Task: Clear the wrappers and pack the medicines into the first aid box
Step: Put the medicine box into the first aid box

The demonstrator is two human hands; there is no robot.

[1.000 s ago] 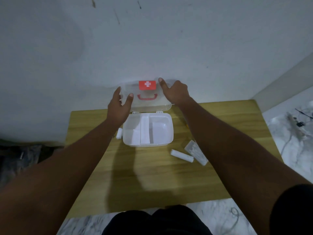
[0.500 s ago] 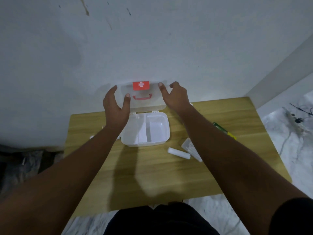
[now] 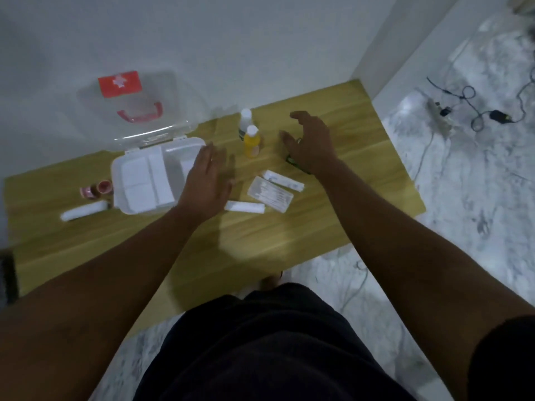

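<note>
**Box open, nothing packed yet**

The first aid box (image 3: 117,183) sits open at centre left of the bench (image 3: 260,244), its clear lid leaning on the wall. Its compartments look unfilled. A yellow bottle (image 3: 252,141), a white bottle (image 3: 245,123), flat packets (image 3: 270,193), a white tube (image 3: 244,206) and a roll (image 3: 82,212) lie outside it, so all the packing seems left to do. The left hand (image 3: 207,180) hovers flat at the box's right edge. The right hand (image 3: 311,143) is near the bottles, fingers spread, holding nothing. The only marking is a red sticker (image 3: 119,83) with a white cross.
</note>
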